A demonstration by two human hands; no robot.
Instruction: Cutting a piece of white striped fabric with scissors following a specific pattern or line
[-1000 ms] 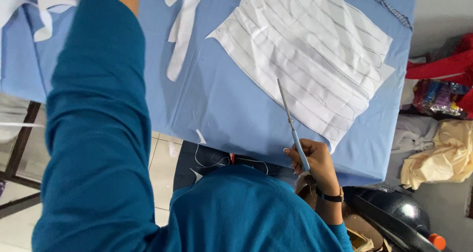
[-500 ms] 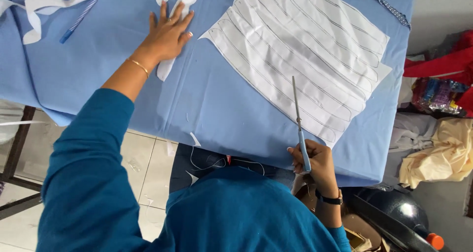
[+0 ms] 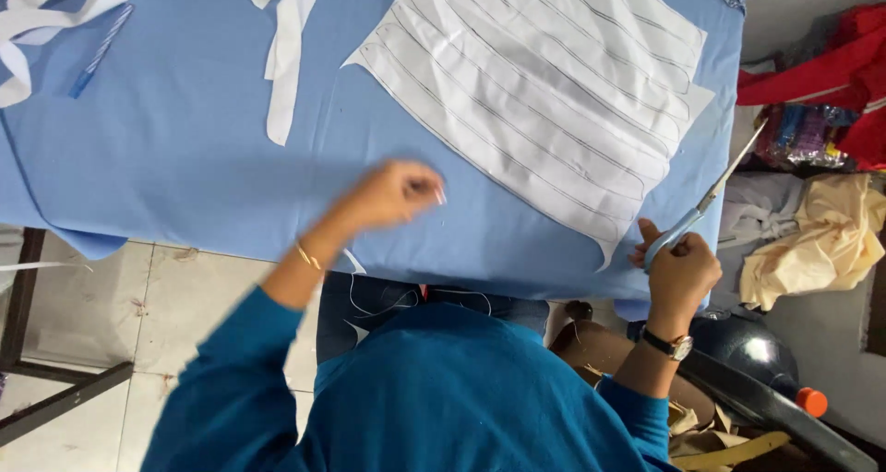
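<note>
While the right hand [image 3: 681, 271] grips 1 pair of scissors [image 3: 703, 204] at the worktop's right edge, blades pointing up and away past the cloth, the left hand [image 3: 392, 193] hangs blurred above the blue cloth [image 3: 185, 149], holding nothing; whether its fingers are curled I cannot tell. Between the 2 hands lies 1 white sheet [image 3: 544, 94] ruled with long lines. Farther left lie 2 white strips [image 3: 288, 47] and 1 blue pen [image 3: 100, 51].
</note>
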